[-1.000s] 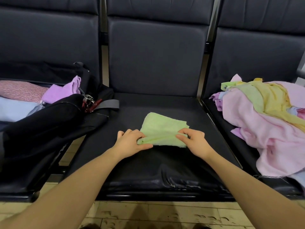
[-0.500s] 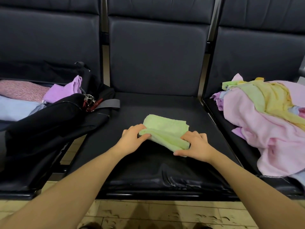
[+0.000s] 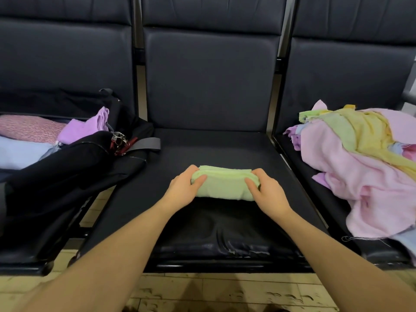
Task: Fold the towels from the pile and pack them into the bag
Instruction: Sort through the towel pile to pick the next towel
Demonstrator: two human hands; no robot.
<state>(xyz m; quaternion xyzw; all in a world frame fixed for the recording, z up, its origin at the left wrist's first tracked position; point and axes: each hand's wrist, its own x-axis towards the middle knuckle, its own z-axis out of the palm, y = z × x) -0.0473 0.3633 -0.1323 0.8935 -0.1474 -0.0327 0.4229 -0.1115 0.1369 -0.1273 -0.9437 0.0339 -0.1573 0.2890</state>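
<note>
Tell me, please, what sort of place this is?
Probably a public waiting area: a row of linked black padded seats on a metal frame, a black bag on one, over a worn tiled floor.

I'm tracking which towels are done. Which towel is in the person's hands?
The green towel on the middle seat, folded, gripped by left hand and right hand; others sit in the bag or pile.

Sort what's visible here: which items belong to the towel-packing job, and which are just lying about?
Job: green towel gripped by left hand and right hand; towel pile; black bag holding folded towels.
Incidental: chair seats; keyring; floor.
</note>
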